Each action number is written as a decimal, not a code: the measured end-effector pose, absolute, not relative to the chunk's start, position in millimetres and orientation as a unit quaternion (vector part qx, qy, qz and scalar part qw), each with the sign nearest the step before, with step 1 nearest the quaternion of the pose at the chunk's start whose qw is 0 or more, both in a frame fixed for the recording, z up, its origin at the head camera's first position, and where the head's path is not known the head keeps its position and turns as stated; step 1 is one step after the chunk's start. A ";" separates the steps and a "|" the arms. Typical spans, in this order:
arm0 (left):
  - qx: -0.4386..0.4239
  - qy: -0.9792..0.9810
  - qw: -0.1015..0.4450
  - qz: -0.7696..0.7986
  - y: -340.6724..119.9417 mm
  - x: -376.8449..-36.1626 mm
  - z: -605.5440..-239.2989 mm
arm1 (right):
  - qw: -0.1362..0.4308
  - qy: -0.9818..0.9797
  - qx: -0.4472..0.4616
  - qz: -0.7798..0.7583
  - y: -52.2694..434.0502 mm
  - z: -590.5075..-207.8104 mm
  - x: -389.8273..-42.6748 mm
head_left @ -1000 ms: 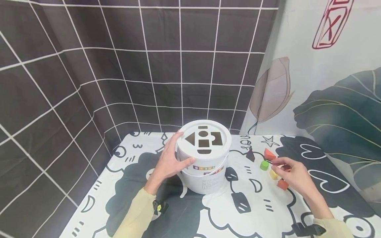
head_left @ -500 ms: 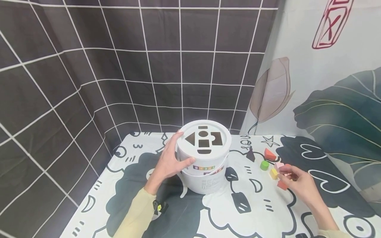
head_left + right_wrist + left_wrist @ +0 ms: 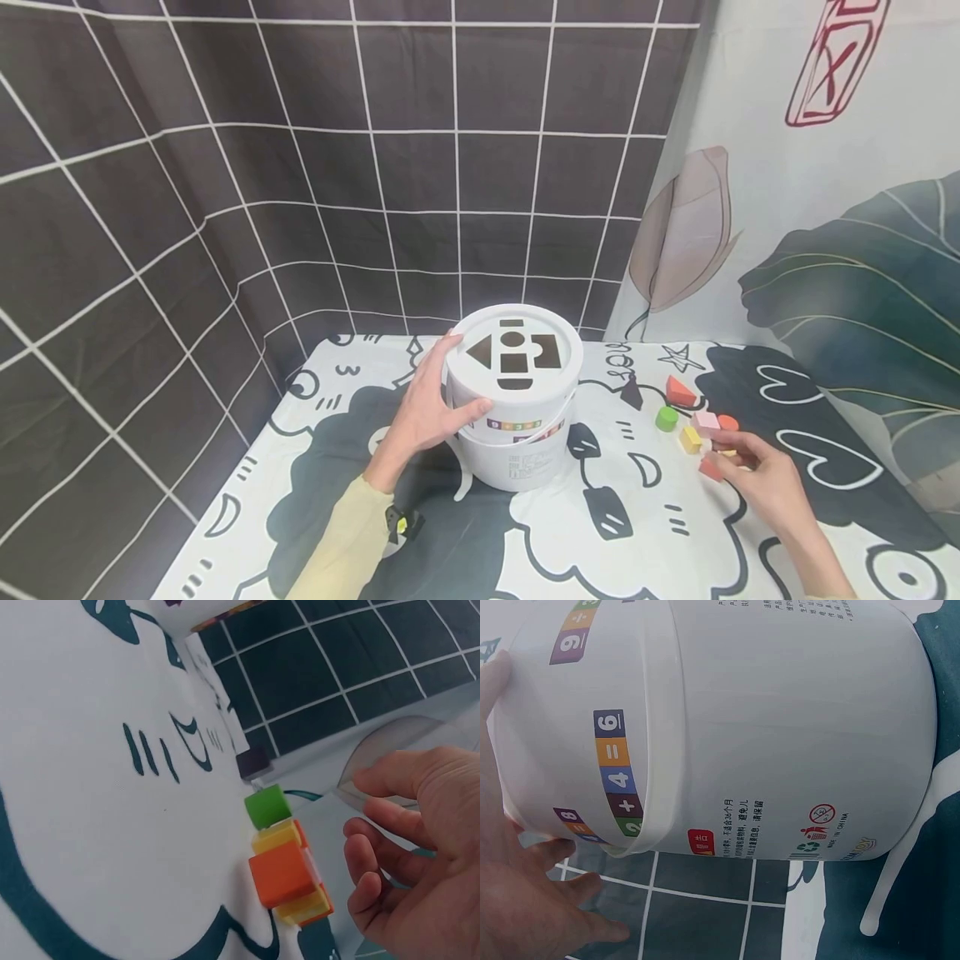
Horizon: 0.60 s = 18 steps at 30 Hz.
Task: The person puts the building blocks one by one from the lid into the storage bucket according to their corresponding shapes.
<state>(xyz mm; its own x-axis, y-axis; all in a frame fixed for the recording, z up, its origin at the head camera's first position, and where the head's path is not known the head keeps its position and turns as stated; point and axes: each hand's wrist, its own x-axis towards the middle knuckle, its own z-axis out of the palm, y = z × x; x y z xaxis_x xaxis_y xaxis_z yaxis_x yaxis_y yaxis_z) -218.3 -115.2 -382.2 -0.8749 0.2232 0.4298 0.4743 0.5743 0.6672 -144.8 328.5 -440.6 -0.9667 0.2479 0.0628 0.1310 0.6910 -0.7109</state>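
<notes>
A white bucket [image 3: 517, 446] stands upright, its lid [image 3: 480, 387] cut with shaped holes. My left hand [image 3: 431, 404] rests against its left side, thumb on the front below the rim and fingers spread along the far side. In the left wrist view, several fingers [image 3: 577, 889] reach past the bucket wall. On the right, my right hand [image 3: 765, 479] hovers at a cluster of blocks, nearest the orange-red block [image 3: 710, 468]. Its fingers [image 3: 397, 774] are loosely bent with nothing between them. A pink block [image 3: 705, 422] and a yellow block [image 3: 690, 439] lie beside it.
A green cylinder [image 3: 666, 418], a red triangular block [image 3: 680, 391] and a round orange-red block [image 3: 727, 423] lie nearby. Another yellow block [image 3: 306, 906] is partly hidden. The patterned cloth [image 3: 555, 542] covers the table. A dark grid curtain [image 3: 412, 167] hangs behind the bucket.
My right hand has moved right and nearer to me, from over the pink block to the orange-red one. The pink and round blocks now show. My left hand and the bucket have stayed put.
</notes>
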 end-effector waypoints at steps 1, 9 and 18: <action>-0.199 -0.874 0.151 -0.416 -115.1 -218.3 -382.1 | 0.075 -0.914 -0.107 0.383 329.1 -441.7 -144.6; -0.201 -0.872 0.151 -0.419 -114.7 -218.3 -382.4 | 0.067 -0.908 -0.141 0.389 331.6 -448.5 -145.1; -0.203 -0.871 0.152 -0.420 -115.0 -219.3 -383.2 | 0.058 -0.902 -0.170 0.392 332.1 -453.6 -144.8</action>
<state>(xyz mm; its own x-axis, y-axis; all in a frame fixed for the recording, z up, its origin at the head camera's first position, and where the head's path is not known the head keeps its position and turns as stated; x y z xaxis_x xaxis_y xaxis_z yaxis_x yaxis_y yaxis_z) -219.3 -115.0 -383.2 -0.8710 0.2268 0.4358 0.4821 0.5652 0.6694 -144.8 332.1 -453.6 -0.9355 0.3522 -0.0295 0.2620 0.6352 -0.7265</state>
